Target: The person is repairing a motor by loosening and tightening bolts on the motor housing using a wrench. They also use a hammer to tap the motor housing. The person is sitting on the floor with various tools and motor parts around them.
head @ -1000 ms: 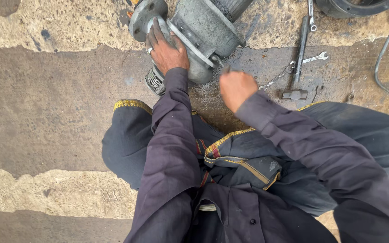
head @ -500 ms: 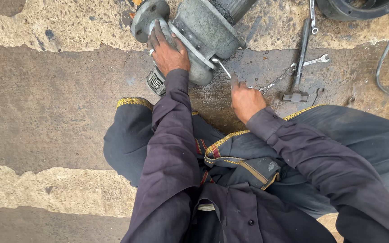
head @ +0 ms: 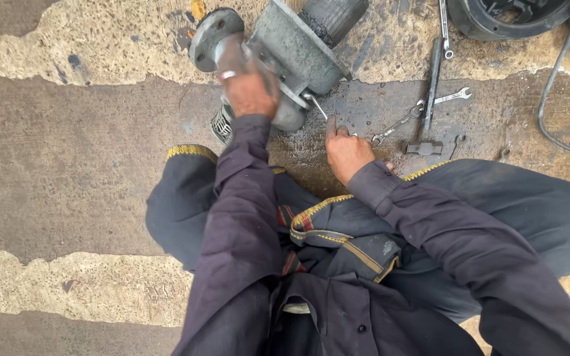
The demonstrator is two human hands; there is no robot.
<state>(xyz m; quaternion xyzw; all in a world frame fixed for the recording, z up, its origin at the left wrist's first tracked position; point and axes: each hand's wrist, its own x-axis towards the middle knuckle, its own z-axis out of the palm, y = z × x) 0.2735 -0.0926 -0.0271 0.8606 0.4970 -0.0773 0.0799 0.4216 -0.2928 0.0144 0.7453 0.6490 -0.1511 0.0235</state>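
Observation:
A grey metal pump-like machine (head: pixel 298 46) lies on the stained concrete ground in front of me, with a round flange (head: pixel 209 33) at its left end. My left hand (head: pixel 251 89) grips the machine's body just below the flange. My right hand (head: pixel 346 150) rests low on the ground to the right of the machine, fingers curled by a thin metal rod or tool (head: pixel 316 105) that sticks out from the machine's base. Whether the fingers hold that rod I cannot tell.
Two spanners (head: pixel 397 124) (head: pixel 453 96) and a long-handled hammer (head: pixel 430 99) lie on the wet ground to the right. A dark round part (head: pixel 496 20) and a cable (head: pixel 549 99) sit at the top right. My dark-clothed knees fill the lower frame.
My right hand has dropped from beside the machine down to the ground near its base. My left hand has stayed on the machine's body.

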